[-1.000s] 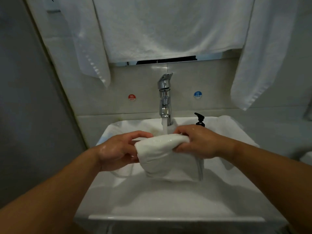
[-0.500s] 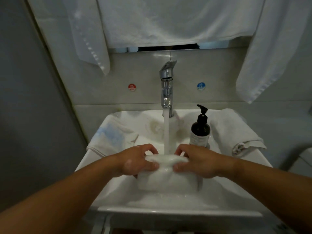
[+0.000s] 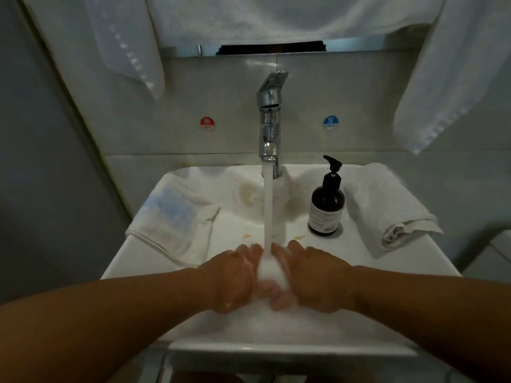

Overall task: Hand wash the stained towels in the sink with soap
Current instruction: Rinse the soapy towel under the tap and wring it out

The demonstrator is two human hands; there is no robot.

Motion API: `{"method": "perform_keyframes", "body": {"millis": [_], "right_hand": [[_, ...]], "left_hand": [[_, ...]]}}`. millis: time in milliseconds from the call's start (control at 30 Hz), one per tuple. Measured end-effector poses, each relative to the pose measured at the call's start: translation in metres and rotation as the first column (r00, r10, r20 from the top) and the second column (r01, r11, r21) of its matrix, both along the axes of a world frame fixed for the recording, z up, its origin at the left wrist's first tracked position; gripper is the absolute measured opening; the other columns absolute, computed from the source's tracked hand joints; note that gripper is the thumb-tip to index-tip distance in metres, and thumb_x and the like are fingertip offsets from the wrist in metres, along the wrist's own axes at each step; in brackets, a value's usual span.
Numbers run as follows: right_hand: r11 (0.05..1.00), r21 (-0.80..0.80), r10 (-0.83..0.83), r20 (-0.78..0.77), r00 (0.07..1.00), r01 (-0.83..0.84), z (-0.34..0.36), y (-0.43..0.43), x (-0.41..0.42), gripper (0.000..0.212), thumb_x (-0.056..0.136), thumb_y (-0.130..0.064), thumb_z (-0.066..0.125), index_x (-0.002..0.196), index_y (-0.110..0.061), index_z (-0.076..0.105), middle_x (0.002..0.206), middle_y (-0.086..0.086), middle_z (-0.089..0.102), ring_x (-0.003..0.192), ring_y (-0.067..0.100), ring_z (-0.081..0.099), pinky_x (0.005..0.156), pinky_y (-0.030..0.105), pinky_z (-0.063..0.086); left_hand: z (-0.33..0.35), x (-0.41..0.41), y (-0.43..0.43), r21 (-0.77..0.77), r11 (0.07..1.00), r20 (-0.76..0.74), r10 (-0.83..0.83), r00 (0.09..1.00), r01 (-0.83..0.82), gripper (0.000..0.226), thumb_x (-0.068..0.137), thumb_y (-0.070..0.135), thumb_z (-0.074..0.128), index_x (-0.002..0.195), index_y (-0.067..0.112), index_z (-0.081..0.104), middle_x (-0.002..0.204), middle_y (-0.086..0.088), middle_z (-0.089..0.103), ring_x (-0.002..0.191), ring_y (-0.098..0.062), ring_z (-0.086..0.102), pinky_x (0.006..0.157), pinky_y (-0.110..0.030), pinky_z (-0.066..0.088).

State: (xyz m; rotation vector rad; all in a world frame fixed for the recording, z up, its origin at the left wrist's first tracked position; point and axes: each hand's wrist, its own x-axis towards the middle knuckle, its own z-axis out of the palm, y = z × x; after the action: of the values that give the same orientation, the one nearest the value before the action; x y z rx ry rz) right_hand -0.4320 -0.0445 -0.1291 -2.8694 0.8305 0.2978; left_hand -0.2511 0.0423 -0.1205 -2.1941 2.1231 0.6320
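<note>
White sink (image 3: 290,348): left hand (image 3: 232,277) and right hand (image 3: 318,275) together inside under tap water (image 3: 267,205), grip impossible to tell

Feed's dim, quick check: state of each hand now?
Left hand: at the white tap-water stream; grip cannot be told.
Right hand: same stream; grip cannot be told.

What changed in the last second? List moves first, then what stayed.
The left hand and right hand carried the towel down into the sink and drew closer together, keeping their grip; it is now mostly hidden between them. Unchanged: the tap runs, the soap bottle stands beside it.
</note>
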Motion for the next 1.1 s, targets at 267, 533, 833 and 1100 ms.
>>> {"method": "perform_keyframes", "body": {"millis": [267, 533, 833, 1100], "right_hand": [[0.998, 0.062, -0.008, 0.205, 0.979, -0.005, 0.013, -0.001, 0.002, 0.064, 0.080, -0.069, 0.069, 0.128, -0.032, 0.048, 0.116, -0.005, 0.066, 0.100, 0.018, 0.064, 0.088, 0.039, 0.055], [0.945, 0.309, -0.139, 0.093, 0.986, 0.104, 0.034, 0.004, 0.006, 0.087, 0.074, -0.083, 0.062, 0.143, -0.035, 0.040, 0.133, -0.006, 0.049, 0.109, 0.009, 0.054, 0.094, 0.027, 0.048], [0.988, 0.157, 0.015, -0.011, 1.000, -0.013, 0.014, 0.018, 0.002, 0.108, 0.079, -0.075, 0.065, 0.157, -0.039, 0.000, 0.142, 0.008, 0.043, 0.111, 0.022, 0.055, 0.094, 0.034, 0.048], [0.979, 0.198, -0.088, 0.181, 0.979, 0.052, 0.006, 0.001, 0.008, 0.082, 0.064, -0.085, 0.066, 0.128, -0.037, 0.049, 0.110, -0.009, 0.067, 0.093, 0.012, 0.065, 0.086, 0.037, 0.058]], "left_hand": [[0.014, 0.001, -0.001, -0.080, 0.996, -0.057, 0.025, 0.998, -0.029, 0.064, 0.085, 0.073, 0.059, 0.124, 0.023, 0.057, 0.114, 0.002, 0.065, 0.095, -0.015, 0.063, 0.087, -0.031, 0.053], [0.035, 0.017, 0.003, 0.012, 1.000, -0.017, -0.020, 1.000, 0.021, 0.065, 0.093, 0.072, 0.045, 0.138, 0.026, 0.054, 0.128, 0.000, 0.063, 0.114, -0.021, 0.060, 0.099, -0.036, 0.049], [0.013, 0.000, 0.015, -0.002, 0.989, 0.090, -0.147, 0.985, 0.148, 0.082, 0.090, 0.079, 0.041, 0.155, 0.032, 0.027, 0.154, 0.001, 0.040, 0.130, -0.016, 0.045, 0.110, -0.033, 0.035], [0.004, 0.007, -0.002, -0.066, 0.997, -0.002, 0.043, 0.999, -0.043, 0.078, 0.079, 0.090, 0.038, 0.121, 0.026, 0.057, 0.112, 0.000, 0.066, 0.093, -0.016, 0.061, 0.088, -0.037, 0.054]]}}
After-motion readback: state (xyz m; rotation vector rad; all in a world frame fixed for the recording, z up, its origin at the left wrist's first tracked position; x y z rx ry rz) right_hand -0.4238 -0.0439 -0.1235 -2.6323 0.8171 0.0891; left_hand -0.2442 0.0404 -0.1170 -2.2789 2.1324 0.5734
